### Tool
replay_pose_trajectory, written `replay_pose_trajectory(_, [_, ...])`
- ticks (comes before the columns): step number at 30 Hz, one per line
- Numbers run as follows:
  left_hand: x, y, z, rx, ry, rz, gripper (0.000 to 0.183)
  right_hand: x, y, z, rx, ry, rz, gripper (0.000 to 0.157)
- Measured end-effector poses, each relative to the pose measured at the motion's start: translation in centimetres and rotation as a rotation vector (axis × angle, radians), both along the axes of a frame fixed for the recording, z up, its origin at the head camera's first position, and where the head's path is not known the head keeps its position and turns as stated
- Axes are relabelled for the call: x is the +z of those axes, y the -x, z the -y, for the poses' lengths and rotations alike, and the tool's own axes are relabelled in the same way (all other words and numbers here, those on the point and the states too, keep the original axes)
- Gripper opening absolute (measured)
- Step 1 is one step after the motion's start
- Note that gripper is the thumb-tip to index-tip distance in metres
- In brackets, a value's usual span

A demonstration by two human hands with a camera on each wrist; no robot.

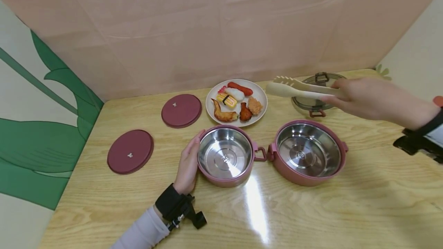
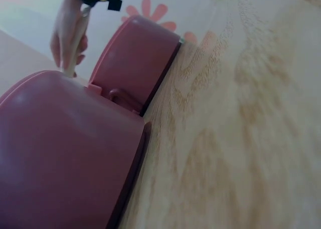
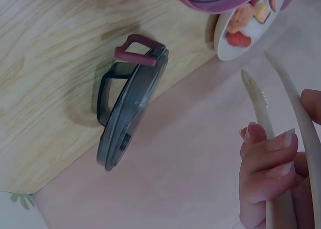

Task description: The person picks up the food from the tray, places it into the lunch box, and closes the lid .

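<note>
Right hand (image 1: 358,97) grips cream tongs (image 1: 294,92), tips parted, long axis running leftward; food plate (image 1: 258,92) lies just left of the tips, far side of tabletop (image 1: 86,203). Left hand (image 1: 188,162), not gripping, rests against smaller pot (image 1: 226,182)'s left side.

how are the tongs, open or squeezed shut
Open: in the right wrist view, the tongs in the right hand have their two tips apart, a gap between.
</note>
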State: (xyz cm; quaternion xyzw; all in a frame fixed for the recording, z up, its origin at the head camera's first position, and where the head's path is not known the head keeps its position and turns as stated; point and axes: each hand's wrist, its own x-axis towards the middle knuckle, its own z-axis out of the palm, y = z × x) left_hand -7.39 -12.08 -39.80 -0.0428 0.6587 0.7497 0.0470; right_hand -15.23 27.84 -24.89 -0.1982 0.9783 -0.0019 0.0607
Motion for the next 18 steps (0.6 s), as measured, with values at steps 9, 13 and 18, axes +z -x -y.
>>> replay_pose_trajectory(9, [-0.1,0.0,0.0,-0.001,0.007,-0.003,0.047,-0.2,0.0,1.8,-0.02,0.024,0.072,0.041])
replay_pose_trajectory(13, [-0.2,0.1,0.1,-0.003,0.007,-0.006,0.046,-0.5,0.4,2.3,-0.005,0.019,0.079,0.04])
replay_pose_trajectory(18, [-0.2,0.1,0.1,-0.008,0.008,-0.005,0.046,-1.1,0.9,2.8,0.019,0.0,0.079,0.039])
